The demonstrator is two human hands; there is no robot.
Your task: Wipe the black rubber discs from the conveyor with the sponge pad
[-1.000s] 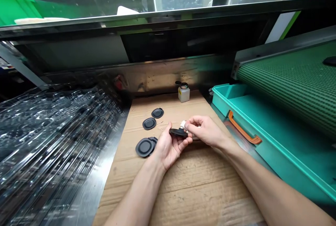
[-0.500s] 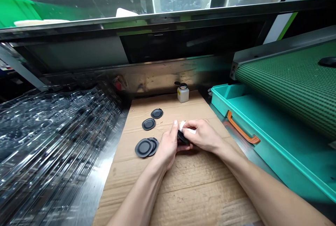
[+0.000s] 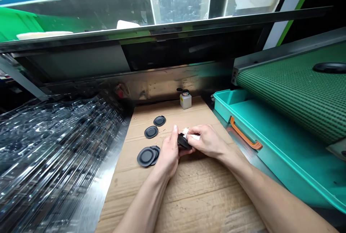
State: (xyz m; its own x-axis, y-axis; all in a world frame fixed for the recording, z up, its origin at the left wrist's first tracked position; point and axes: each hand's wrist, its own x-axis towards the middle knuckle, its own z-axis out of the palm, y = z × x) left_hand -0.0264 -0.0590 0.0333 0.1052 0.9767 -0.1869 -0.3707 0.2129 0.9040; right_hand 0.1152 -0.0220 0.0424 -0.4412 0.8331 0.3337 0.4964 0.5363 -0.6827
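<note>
My left hand (image 3: 169,152) grips a black round disc (image 3: 183,142) above the cardboard sheet (image 3: 189,186), thumb up along its left edge. My right hand (image 3: 207,140) pinches a small white wad (image 3: 189,135) and presses it against the disc's face. Several more black discs lie flat to the left: two overlapping (image 3: 147,155), one alone (image 3: 151,131), and another farther back (image 3: 159,120).
A small white bottle (image 3: 185,100) stands at the back of the cardboard. A teal tray (image 3: 273,143) with an orange handle (image 3: 244,137) sits to the right, under a green conveyor belt (image 3: 294,88) carrying a black disc (image 3: 328,67). Stacked clear plastic trays (image 3: 54,146) fill the left.
My left hand has tilted the disc from flat to upright and closed around it. My right hand brought the white wad onto the disc's face. The camera view shifted slightly.
</note>
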